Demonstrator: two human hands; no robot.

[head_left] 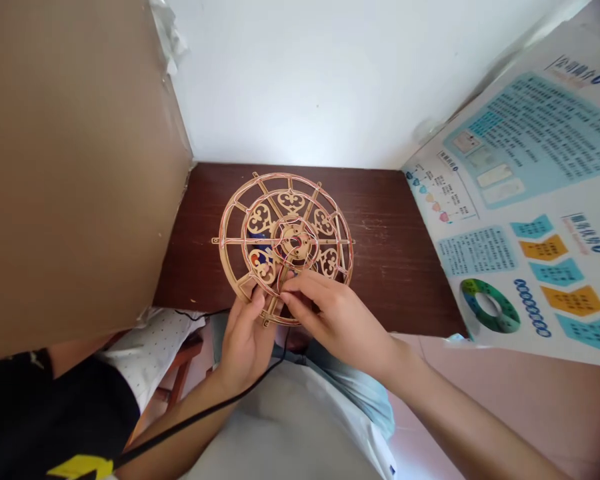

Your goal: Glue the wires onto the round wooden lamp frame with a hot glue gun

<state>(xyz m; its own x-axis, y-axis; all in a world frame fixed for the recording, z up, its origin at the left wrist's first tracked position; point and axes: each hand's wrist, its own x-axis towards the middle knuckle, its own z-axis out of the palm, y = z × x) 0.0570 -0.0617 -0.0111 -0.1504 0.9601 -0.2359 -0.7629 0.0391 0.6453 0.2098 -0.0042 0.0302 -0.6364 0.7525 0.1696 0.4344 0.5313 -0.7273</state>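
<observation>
A round, openwork wooden wheel frame [291, 200] with spokes and scroll-cut ornaments is tilted over the dark table. Thin red and pale wires run along its rings and spokes and loop about the hub [296, 241]. My left hand [247, 337] grips the lower rim from below, its thumb on the near side and the other fingers partly behind the wood. With thumb and forefinger pressed together, my right hand [325, 310] pinches a thin wire [279, 277] beside a lower spoke. Something blue [258, 248] shows through the gaps at the wheel's left, mostly hidden.
The dark brown table [390, 267] meets a white wall [300, 87]. A brown cardboard panel [80, 167] stands at left, a printed poster board [525, 200] at right. A black cable [205, 409] crosses my left forearm. Another person's dark sleeve [80, 413] is at lower left.
</observation>
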